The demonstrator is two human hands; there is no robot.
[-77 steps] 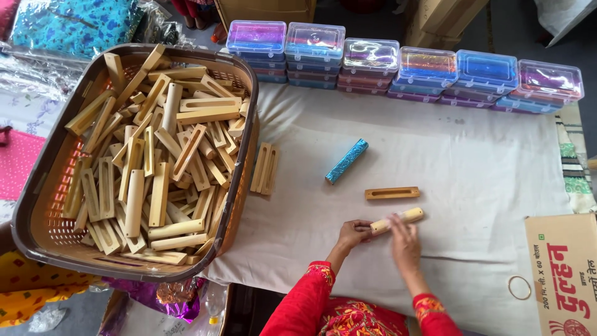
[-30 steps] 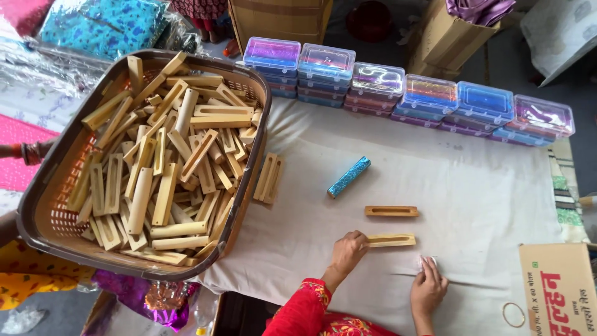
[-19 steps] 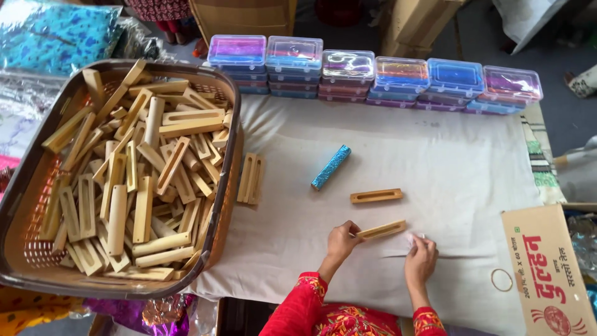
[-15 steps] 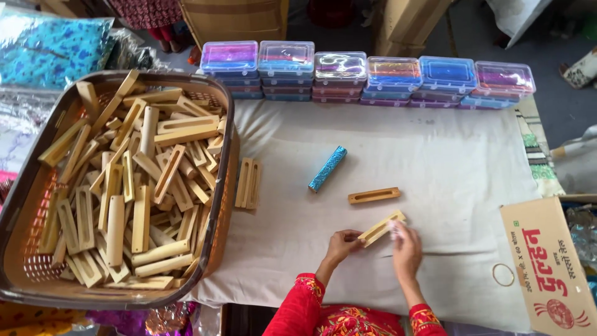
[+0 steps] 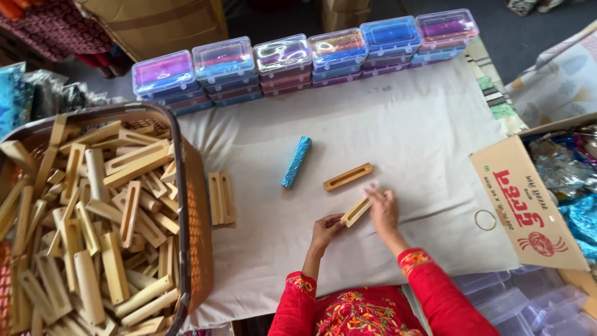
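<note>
Both forearms reach forward from the bottom edge, sleeves red with embroidered cuffs. Left hand (image 5: 324, 229) sits lower and nearer the body, fingers curled inward, fingertips pinched together at its upper right. Right hand (image 5: 383, 208) is further forward, palm down, fingers extended toward upper left and slightly spread. The hands are close, not touching.

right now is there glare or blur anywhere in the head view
Head view: even, soft light with faint shadows; glare streaks on the clear lids of the coloured plastic boxes; the slotted pale wooden block between the left hand and right hand is sharp; edges bow slightly from the wide lens.
</note>
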